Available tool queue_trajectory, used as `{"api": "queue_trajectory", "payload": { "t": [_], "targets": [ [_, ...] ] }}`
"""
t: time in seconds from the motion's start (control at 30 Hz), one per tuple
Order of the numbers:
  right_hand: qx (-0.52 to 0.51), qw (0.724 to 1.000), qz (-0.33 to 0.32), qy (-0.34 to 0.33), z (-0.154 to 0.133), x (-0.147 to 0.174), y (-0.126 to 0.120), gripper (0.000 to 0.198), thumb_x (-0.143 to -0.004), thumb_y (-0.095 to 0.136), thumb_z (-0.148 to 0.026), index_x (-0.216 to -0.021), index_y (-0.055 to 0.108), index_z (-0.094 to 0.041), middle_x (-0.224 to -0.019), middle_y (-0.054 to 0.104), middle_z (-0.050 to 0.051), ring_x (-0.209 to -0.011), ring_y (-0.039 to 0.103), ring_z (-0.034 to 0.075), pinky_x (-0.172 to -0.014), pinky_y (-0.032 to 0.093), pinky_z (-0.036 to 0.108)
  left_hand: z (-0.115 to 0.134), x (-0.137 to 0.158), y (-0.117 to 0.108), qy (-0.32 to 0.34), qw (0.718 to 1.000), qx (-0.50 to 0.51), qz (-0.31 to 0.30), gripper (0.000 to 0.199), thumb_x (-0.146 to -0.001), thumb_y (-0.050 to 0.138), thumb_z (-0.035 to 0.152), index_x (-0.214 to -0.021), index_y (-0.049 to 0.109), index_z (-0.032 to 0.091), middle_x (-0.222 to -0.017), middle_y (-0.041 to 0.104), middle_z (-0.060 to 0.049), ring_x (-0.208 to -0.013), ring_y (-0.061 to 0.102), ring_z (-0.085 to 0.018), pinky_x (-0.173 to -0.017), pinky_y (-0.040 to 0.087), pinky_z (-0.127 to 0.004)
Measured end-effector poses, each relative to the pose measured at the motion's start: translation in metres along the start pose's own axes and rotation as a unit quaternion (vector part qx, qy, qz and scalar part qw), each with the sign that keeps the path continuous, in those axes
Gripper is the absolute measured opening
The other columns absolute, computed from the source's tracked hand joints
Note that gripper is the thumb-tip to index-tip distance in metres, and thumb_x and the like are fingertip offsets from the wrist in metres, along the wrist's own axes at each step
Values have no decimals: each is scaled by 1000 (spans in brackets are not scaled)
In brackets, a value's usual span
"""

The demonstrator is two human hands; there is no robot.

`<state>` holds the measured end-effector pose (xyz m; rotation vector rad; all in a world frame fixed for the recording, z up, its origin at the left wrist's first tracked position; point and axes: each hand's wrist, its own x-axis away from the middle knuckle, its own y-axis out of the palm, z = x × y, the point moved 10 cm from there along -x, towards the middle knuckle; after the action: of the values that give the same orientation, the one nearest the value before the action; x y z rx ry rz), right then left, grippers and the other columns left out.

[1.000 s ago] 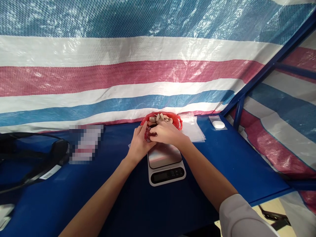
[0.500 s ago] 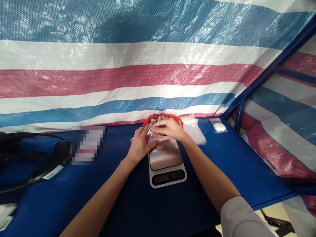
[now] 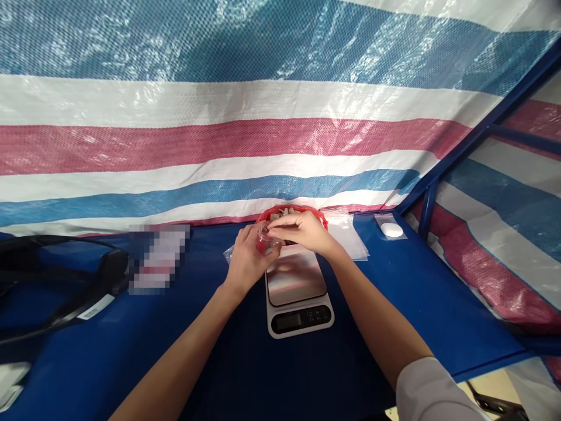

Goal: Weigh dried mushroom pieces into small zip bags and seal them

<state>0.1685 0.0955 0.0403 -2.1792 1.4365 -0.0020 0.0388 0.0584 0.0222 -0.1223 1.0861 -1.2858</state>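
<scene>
My left hand (image 3: 248, 257) is closed around a small clear plastic bag (image 3: 263, 240), through which something reddish shows. At the top of that bag, the fingers of my right hand (image 3: 304, 232) are pinched together; whether they hold the bag's edge or a piece inside is too small to tell. Both hands are above the far end of a white kitchen scale (image 3: 297, 280) with a shiny metal plate and a dark display. Just behind them stands a red-rimmed container or bag (image 3: 323, 217) of pale pieces, partly hidden by my right hand.
Flat clear plastic bags (image 3: 348, 237) lie right of the scale. Farther right is a white rounded case (image 3: 391, 229) on a small clear bag. A black strap-like device (image 3: 107, 280) and a blurred-out packet (image 3: 160, 257) lie on the left. Striped sheeting (image 3: 245, 140) rises behind the blue table (image 3: 394, 304).
The clear bag has tilted slightly in my left hand, and more of the red shows. My right fingers have shifted a little at its opening. The view has moved slightly.
</scene>
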Motion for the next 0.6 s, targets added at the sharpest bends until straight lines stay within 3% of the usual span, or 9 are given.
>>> {"api": "queue_trajectory", "payload": {
  "t": [0.13, 0.33, 0.47, 0.6],
  "targets": [
    [-42, 999, 31, 13, 13, 3, -28, 27, -86, 72, -40, -105, 79, -22, -104, 79, 4, -91, 73, 19, -83, 56, 30, -8, -5, -8, -25, 1000, 11, 11, 41, -84, 70, 40, -121, 64, 24, -117, 70, -8, -111, 64, -29, -100, 53, -45],
    [145, 988, 45, 25, 32, 6, -58, 20, -89, 69, -36, -102, 80, -26, -106, 79, 2, -94, 74, 22, -84, 54, 31, -13, -15, -25, -47, 998, 48, 20, 36, -84, 69, 45, -113, 68, 22, -110, 73, -7, -106, 68, -26, -99, 54, -41],
    [261, 964, 41, 42, 33, 5, -56, 18, -92, 64, -32, -100, 80, -29, -101, 80, -1, -87, 73, 20, -80, 51, 29, -17, -26, -34, -87, 994, 63, 31, 39, -82, 70, 50, -108, 69, 21, -104, 75, -6, -99, 70, -25, -95, 55, -39],
    [351, 934, 24, 59, 31, 2, -41, 23, -96, 59, -41, -101, 79, -31, -98, 79, -1, -83, 71, 20, -73, 46, 28, -13, -34, -29, -112, 991, 72, 26, 47, -78, 73, 50, -113, 68, 20, -104, 76, -6, -96, 72, -25, -92, 56, -38]
  ]
}}
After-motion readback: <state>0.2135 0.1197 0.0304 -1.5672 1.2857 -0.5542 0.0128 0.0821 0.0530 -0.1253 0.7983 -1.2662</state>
